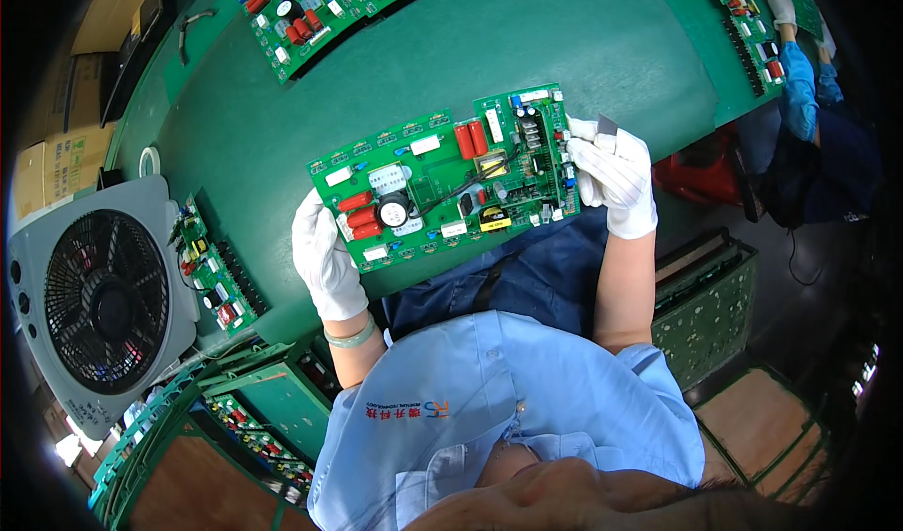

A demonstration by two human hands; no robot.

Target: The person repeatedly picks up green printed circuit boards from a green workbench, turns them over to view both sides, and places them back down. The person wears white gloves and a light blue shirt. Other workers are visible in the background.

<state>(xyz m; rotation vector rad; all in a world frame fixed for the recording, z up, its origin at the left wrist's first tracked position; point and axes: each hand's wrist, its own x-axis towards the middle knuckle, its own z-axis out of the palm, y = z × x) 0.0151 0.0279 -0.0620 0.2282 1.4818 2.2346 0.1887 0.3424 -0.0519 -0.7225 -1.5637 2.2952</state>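
Observation:
A large green circuit board [442,175] is held up in front of my body, tilted, its component side showing. Red capacitors, white blocks, a round black-and-white part and black wires sit on it. My left hand [324,256], in a white glove, grips the board's left end, with some fingers hidden behind it. At the opposite end my right hand [618,175], also in a white glove, is closed on the board's edge. A small flat grey piece [608,125] sticks up by the right fingers; its kind is unclear.
On the green table [423,56] lie more circuit boards [320,14] at the far side and one [218,268] at left. A box fan [103,296] stands left. Green crates [705,305] flank me. A co-worker's gloved hand [782,4] is at far right, beside another board.

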